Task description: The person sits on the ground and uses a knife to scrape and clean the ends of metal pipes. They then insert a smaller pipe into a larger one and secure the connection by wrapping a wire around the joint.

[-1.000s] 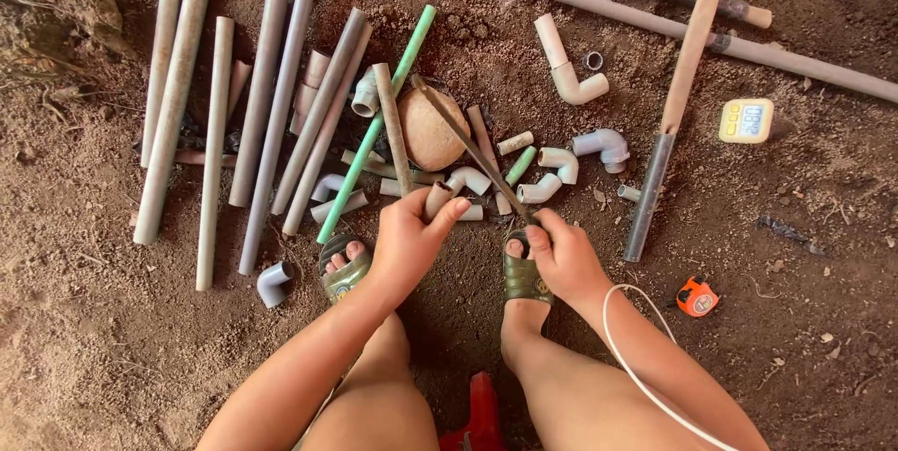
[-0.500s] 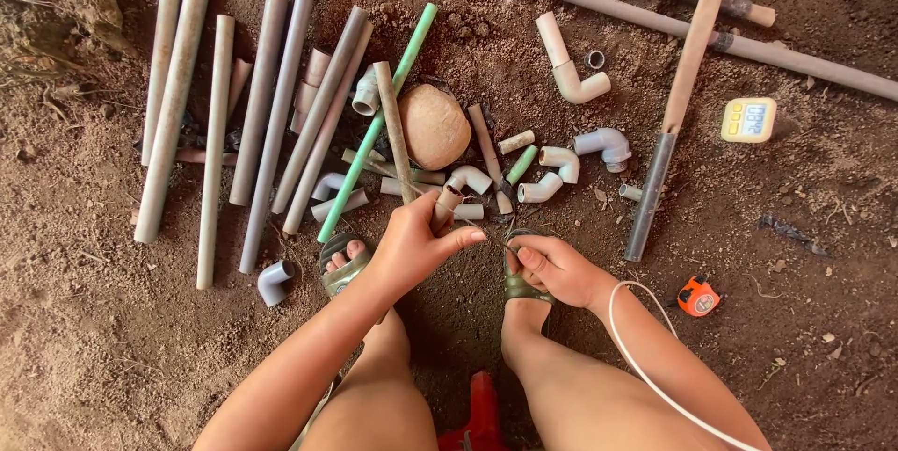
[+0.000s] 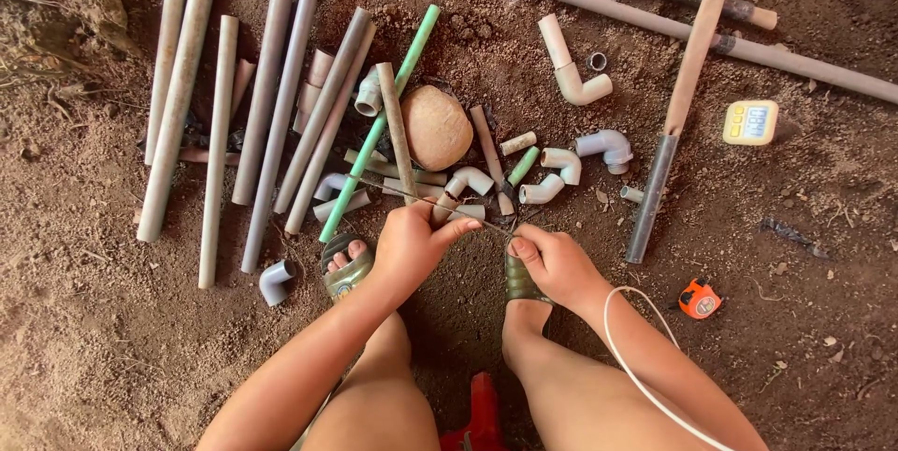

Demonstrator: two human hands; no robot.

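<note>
I squat on bare dirt with both hands low between my sandalled feet. My left hand (image 3: 410, 247) grips a short tan pipe stub (image 3: 440, 209) that points up out of the fist. My right hand (image 3: 554, 264) pinches the near end of a thin dark metal strip (image 3: 426, 202); the strip runs left and away across the pipe stub. Just beyond the hands lie a round tan stone (image 3: 436, 126), a long green pipe (image 3: 379, 123) and several white and grey pipe elbows (image 3: 552, 178).
Several long grey and tan pipes (image 3: 217, 147) lie side by side at the left. A wooden-handled tool (image 3: 681, 100) lies at the right, with a yellow timer (image 3: 750, 122) and an orange tape measure (image 3: 699, 299) near it. A white cord (image 3: 613, 339) loops over my right forearm.
The thin strip, which a second ago slanted up across the stone, now lies lower and points left. Both hands have drawn slightly nearer to my feet.
</note>
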